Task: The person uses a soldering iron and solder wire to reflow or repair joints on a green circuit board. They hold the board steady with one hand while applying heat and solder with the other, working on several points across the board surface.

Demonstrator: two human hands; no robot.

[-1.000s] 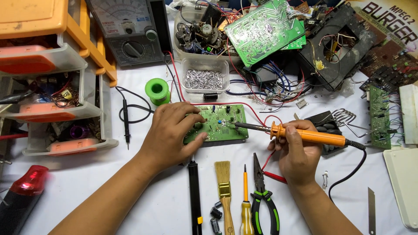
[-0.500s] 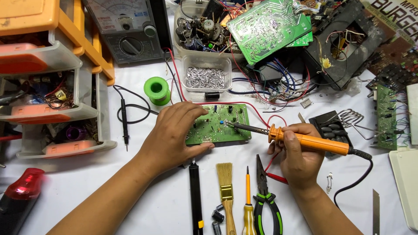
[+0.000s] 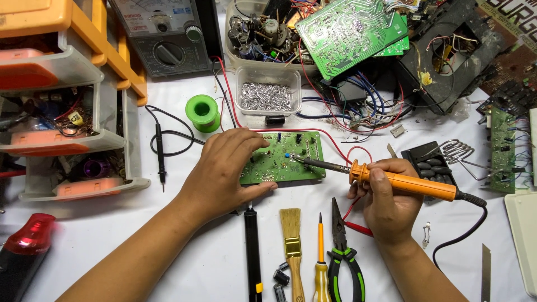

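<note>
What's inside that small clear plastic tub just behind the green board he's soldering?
The clear tub holds a heap of small silvery metal bits, too small to identify. Whatever lies beneath the heap is covered. A dark cylinder lies outside, against its front wall.

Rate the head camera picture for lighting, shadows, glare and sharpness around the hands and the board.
Head view: even, bright overhead light on the white table, with only soft, short shadows under the left hand and right hand; no strong glare, just a mild sheen on the red lamp; the green circuit board and orange soldering iron look sharp, with slight wide-angle bending toward the edges.
</note>
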